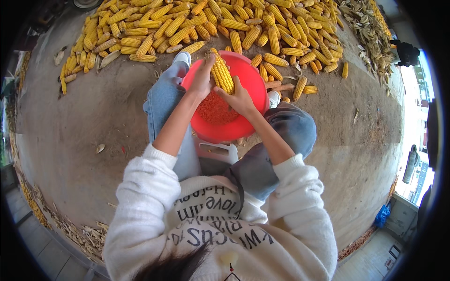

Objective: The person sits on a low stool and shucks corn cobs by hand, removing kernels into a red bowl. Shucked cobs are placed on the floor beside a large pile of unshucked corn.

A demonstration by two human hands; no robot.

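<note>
A yellow ear of corn is held tilted over a red plastic basin. My left hand grips its upper part from the left side. Around its lower end, the fingers and thumb of my right hand are closed. Rows of kernels show along most of the ear, and its tip looks darker. Loose kernels cover the bottom of the basin, tinted red there. The basin sits between my knees, and my hands hide part of its far side.
A large heap of corn ears lies beyond the basin. Reddish bare cobs lie right of the basin, near my shoe. Dry husks are piled at far right. A pale plastic stool is below the basin on the concrete floor.
</note>
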